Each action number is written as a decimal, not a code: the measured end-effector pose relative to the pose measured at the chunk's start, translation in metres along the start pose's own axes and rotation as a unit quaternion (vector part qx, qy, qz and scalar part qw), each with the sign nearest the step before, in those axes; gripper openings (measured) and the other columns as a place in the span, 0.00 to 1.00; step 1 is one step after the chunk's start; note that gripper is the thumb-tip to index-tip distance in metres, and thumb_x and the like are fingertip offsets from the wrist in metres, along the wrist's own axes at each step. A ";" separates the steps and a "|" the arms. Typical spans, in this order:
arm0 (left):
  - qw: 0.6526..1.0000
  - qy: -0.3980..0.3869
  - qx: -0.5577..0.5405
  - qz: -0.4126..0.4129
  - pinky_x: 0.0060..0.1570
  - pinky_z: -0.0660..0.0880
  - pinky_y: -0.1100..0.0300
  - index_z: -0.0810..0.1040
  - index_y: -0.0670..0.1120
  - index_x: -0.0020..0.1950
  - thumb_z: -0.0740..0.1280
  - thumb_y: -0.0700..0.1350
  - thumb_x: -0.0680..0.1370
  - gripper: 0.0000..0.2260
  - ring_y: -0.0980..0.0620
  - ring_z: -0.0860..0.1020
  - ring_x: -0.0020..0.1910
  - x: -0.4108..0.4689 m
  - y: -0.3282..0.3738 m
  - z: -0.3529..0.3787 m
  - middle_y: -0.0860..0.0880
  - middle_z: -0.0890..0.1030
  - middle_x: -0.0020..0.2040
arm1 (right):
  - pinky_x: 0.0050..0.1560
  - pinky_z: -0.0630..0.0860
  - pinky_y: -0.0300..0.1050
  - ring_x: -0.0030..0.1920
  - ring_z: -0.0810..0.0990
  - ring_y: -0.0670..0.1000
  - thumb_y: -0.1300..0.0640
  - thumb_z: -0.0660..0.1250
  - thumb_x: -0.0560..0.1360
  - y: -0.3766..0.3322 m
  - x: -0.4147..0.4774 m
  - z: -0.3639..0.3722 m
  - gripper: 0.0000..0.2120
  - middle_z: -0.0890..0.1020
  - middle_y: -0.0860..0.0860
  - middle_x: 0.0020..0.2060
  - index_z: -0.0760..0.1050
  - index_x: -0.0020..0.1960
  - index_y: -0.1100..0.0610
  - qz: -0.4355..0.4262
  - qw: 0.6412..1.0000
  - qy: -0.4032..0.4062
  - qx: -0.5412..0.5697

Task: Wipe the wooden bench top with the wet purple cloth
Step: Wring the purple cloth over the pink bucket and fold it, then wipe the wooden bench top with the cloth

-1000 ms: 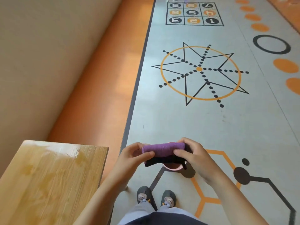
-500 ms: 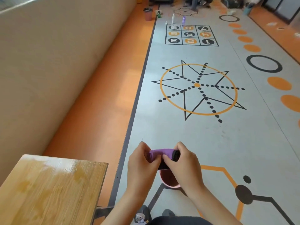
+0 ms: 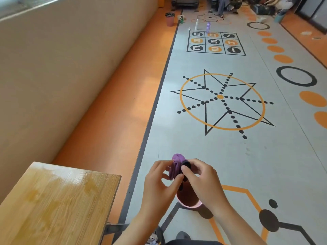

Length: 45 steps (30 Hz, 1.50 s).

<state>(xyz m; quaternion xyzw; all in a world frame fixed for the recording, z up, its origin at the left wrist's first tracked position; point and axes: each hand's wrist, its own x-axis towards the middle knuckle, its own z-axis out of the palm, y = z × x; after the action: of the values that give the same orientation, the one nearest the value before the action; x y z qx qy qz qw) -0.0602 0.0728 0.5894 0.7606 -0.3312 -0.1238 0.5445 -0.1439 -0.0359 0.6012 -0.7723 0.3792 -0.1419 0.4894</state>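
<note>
Purple cloth [image 3: 175, 167], bunched into a tight roll with a black part showing, is held at the lower centre of the frame by both hands. The left hand [image 3: 159, 184] curls its fingers round one side, and the right hand [image 3: 203, 183] pinches the top. Beneath them a pink bucket [image 3: 189, 202] stands on the floor [image 3: 230, 156]. At lower left, the wooden tabletop [image 3: 53, 209] shows darker glossy patches, apart from the cloth.
</note>
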 end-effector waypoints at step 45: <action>0.840 0.361 -0.154 -0.375 0.46 0.76 0.64 0.80 0.46 0.52 0.67 0.45 0.68 0.13 0.54 0.82 0.46 -0.463 -0.101 -0.321 0.49 0.85 0.47 | 0.56 0.76 0.42 0.51 0.77 0.39 0.47 0.60 0.79 -0.067 -0.274 0.303 0.11 0.80 0.43 0.52 0.74 0.59 0.46 -0.225 0.705 -0.593 -0.318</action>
<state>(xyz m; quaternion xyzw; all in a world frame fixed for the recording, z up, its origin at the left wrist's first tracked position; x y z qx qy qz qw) -0.1937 0.6272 0.5387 0.7240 0.2224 -0.0849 0.6474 -0.1191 0.3750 0.5553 -0.8691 -0.1515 0.3688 0.2928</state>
